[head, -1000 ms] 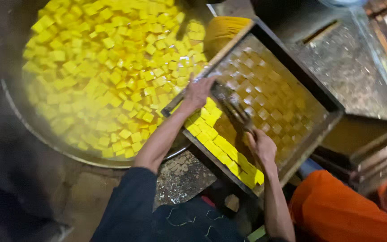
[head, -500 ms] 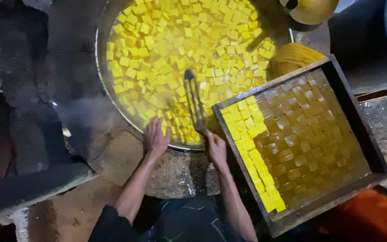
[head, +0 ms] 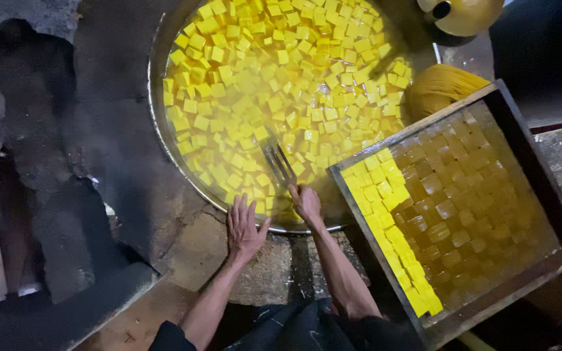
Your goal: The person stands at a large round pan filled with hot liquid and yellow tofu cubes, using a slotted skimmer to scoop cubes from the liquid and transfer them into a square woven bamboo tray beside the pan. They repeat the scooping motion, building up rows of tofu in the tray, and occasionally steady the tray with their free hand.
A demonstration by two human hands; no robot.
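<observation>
Dark, rough stone is surrounding one big round metal pan (head: 164, 130), which is sitting sunk into a soot-blackened hearth and is showing steam drifting over its yellow liquid. Yellow cubes (head: 281, 78) are floating across nearly the whole pan, far too many to count. One slotted metal spatula (head: 278, 161) is dipping among them near the pan's lower rim, its blade pointing up and to the left.

The right hand (head: 306, 203) is closing around the spatula's handle at the pan's near edge. The left hand (head: 244, 225) is lying flat with fingers spread wide on the stone ledge just outside the rim, holding nothing. Both forearms are reaching up from dark sleeves at the bottom of the view.

One wooden tray (head: 541, 175) is sitting tilted to the right of the pan, its corner touching the rim. Inside it, about three rows of bright yellow cubes (head: 391, 240) are lining the left wall, while the remainder (a darker, amber-looking grid) is filling the space behind them. One bundle of yellow cloth (head: 443, 91) is lying between pan and tray, and one round yellowish pot (head: 463, 13) is standing at the top edge.
</observation>
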